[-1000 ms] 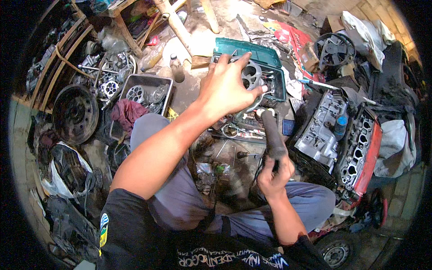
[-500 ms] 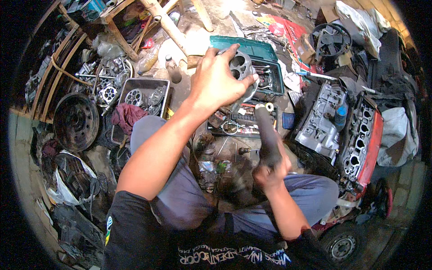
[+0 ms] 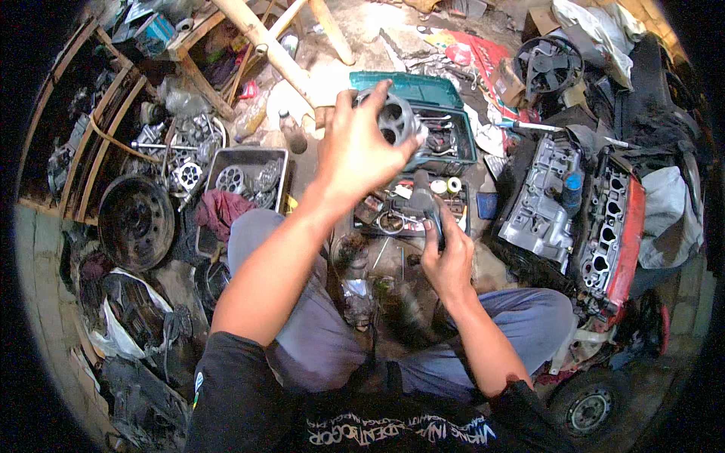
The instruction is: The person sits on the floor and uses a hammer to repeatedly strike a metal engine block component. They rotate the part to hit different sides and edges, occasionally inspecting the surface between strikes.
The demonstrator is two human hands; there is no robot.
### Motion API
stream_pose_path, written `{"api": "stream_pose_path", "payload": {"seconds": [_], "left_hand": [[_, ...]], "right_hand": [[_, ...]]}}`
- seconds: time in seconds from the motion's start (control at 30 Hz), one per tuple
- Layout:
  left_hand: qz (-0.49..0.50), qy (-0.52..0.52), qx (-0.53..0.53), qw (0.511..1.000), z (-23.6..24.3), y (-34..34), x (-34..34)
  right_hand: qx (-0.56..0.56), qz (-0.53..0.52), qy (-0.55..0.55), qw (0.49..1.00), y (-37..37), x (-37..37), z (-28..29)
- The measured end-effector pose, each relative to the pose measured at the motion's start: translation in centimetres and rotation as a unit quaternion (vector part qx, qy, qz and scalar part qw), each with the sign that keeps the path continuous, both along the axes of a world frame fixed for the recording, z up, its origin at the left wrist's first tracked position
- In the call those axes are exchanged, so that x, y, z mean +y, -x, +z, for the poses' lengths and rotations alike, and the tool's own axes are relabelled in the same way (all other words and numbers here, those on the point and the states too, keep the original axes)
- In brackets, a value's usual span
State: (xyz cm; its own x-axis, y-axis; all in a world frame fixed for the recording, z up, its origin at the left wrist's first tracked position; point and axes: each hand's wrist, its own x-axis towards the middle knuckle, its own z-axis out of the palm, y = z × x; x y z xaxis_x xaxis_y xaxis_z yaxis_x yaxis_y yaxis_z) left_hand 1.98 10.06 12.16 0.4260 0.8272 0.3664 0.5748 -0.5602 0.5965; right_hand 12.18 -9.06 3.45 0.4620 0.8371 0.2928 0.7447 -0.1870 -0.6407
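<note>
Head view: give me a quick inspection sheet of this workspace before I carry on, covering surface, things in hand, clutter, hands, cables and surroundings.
Surface: stained floor.
Things in hand: grey holed part; dark tool, exact type unclear.
Clutter: open green toolbox with tools; metal tray of parts; dark red cloth at its edge.
Hands: left hand grips the part; right hand grips the tool.
Cables: tan hose or cord at far left; none clearly seen at the tool.
Surroundings: steel wheel left; silver engine part right.
</note>
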Motion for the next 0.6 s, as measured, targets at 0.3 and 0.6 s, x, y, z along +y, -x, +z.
{"api": "stream_pose_path", "payload": {"seconds": [0.3, 0.6], "left_hand": [[0.02, 0.011, -0.024, 0.999, -0.3, 0.3, 1.5], [0.028, 0.046, -0.042, 0.998, -0.7, 0.5, 2.2]], "right_hand": [[-0.112, 0.049, -0.278, 0.953, 1.6, -0.9, 3.7], [-0.058, 0.009, -0.23, 0.971, -0.4, 0.0, 2.2]]}}
